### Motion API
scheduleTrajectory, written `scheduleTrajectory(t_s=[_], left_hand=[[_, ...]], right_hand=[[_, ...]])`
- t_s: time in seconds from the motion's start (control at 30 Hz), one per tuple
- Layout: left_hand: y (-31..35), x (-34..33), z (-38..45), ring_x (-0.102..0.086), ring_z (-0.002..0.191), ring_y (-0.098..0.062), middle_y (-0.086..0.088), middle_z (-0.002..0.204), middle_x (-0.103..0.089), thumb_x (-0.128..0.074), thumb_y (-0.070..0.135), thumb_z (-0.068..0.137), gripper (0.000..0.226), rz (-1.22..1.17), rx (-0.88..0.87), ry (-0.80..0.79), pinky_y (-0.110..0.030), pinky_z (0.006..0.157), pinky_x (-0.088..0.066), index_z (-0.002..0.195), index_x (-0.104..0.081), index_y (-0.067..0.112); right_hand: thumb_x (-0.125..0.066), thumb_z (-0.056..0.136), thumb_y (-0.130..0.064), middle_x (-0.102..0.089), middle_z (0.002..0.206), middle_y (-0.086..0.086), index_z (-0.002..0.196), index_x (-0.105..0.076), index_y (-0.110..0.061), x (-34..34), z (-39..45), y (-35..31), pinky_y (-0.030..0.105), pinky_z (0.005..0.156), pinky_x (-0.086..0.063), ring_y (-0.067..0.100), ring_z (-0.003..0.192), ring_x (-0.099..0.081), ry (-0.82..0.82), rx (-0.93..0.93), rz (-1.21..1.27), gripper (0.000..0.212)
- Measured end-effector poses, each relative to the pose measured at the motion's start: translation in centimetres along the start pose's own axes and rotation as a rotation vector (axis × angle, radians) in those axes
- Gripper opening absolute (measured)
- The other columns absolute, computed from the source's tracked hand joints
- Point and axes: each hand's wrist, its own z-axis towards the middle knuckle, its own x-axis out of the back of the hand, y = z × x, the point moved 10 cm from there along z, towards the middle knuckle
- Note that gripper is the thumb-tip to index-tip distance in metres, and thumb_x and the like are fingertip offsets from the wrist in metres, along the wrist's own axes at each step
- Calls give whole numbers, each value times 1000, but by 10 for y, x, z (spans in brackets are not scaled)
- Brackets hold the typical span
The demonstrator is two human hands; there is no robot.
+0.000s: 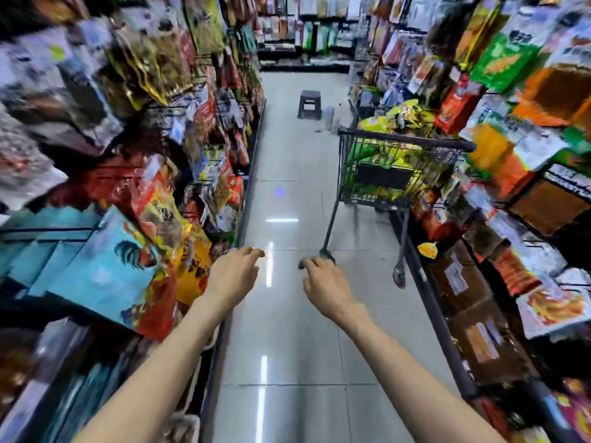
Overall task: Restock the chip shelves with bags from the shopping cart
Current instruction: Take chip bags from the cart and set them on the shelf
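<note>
Item: dark wire shopping cart [388, 174] with a black push bar, heaped with yellow and green chip bags [396, 118].
Location: parked on the grey tiled aisle floor [287, 314], hard against the right-hand snack shelves [511, 155], ahead of the person and to the right.
Orientation: long axis runs roughly down the aisle; the push bar [406, 139] faces the viewer, angled slightly.
Hands: left hand [235, 271] and right hand [323, 279] both reach forward at mid-aisle, palms down, fingers loosely curled, each holding nothing.
Relation: the cart lies forward and right of both hands, well apart from them. The right hand is nearer; the left sits close to the left-hand shelf of hanging bags [153, 199].
Judgement: next move likely calls for stepping forward, then reaching up and right over the push bar to the topmost bags.
Note: shelf goods blurred; brands unreadable.
</note>
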Motion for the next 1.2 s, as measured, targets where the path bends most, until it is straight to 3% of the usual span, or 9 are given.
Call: scheduleTrajectory(t_s=[0.33,0.5,0.7,0.83,0.97,1.2], left_hand=[[-47,-18,113,-63,95,-30,-3,109,-66,-61,19,91,31,23,-21,-8,-39,66,-50,122,-63,23],[-82,-26,211,-64,101,-29,-1,114,-65,-63,21,88,34,44,-7,-10,-40,72,-52,122,-62,23],[-140,-11,331,-67,85,-32,-4,95,-68,-68,16,83,30,114,30,40,-39,53,-53,113,-67,19],[-172,-24,386,-66,82,-33,-4,93,-66,-60,26,88,25,82,50,33,-41,55,-54,112,-67,18],[-185,-30,462,-66,81,-33,-5,92,-66,-73,12,76,32,64,34,32,-36,53,-50,107,-67,16],[-228,-51,628,-65,84,-35,-6,98,-67,-70,13,76,37,28,-59,-3,-40,59,-53,113,-66,18]], right_hand=[[-46,97,-17,-54,129,6,137,-45,-19,-23,128,26,38,89,-42,31,117,-50,-97,-17,-50,40],[-44,96,-15,-53,130,5,133,-46,-18,-17,234,52,35,86,-43,30,120,-47,-93,0,-37,37],[-42,99,-15,-50,135,3,136,-45,-18,7,378,51,34,83,-37,29,121,-45,-58,61,-28,38],[-43,99,-18,-50,135,1,136,-46,-21,0,443,44,34,80,-35,28,119,-47,-95,110,-46,37],[-45,98,-17,-53,133,2,134,-48,-20,-2,517,70,34,83,-39,29,119,-48,-94,74,-40,37],[-44,96,-18,-52,133,2,133,-46,-21,-4,671,119,35,87,-41,28,119,-48,-75,-26,-38,37]])
